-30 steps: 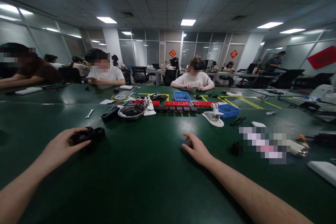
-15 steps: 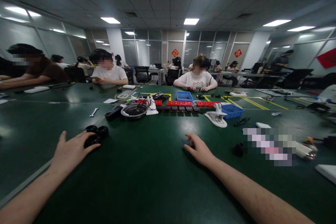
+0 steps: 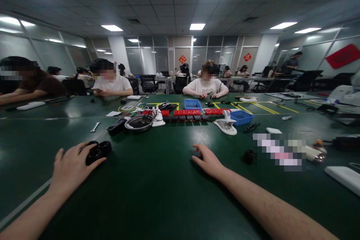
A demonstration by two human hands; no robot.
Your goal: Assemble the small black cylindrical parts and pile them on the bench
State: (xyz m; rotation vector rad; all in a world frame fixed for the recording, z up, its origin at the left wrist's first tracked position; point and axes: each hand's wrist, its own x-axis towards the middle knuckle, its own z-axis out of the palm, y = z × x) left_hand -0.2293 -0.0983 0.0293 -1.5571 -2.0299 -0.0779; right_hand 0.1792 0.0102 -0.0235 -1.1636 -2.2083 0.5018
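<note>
My left hand (image 3: 71,167) lies palm down on the green table (image 3: 157,180) with its fingers spread. The fingertips touch a black part made of joined round pieces (image 3: 99,150) without closing around it. My right hand (image 3: 208,161) rests on the table near the middle, fingers loosely bent and apart. A small dark bit (image 3: 200,154) shows just beside its fingertips; I cannot see whether they touch it. A small black cylinder (image 3: 249,156) stands apart to the right of that hand.
Further back lie a metal bowl with wires (image 3: 139,123), a black power strip (image 3: 116,126), a wrench (image 3: 95,126), red strips (image 3: 187,112), two blue bins (image 3: 241,117), and a white clamp stand (image 3: 226,124). A white flat device (image 3: 343,178) is at right. People sit across the table.
My left hand has let go of the black part and flattened, fingers now spread over it. My right hand has hardly moved. The view shifted a little.
</note>
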